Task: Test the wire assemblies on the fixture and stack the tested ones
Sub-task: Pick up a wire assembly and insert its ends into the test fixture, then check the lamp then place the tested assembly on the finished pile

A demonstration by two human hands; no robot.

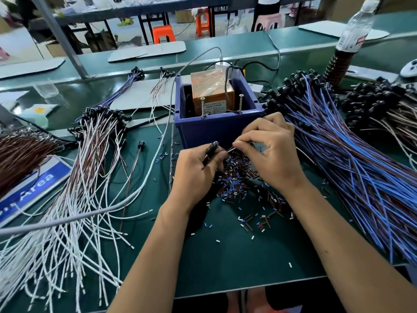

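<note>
Head view: before the blue bin (216, 129), the left hand (194, 172) grips a black connector (211, 150); the right hand (268, 150) pinches its thin wire (230, 150).

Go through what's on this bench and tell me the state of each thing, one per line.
Left hand: grips a black connector.
Right hand: pinches a thin wire.
Blue bin: open-topped, orange box inside.
White wire pile: fanned out, left.
Blue wire pile: fanned out, right.
Water bottle: upright, capped.
Insulation bits: scattered under the hands.
</note>
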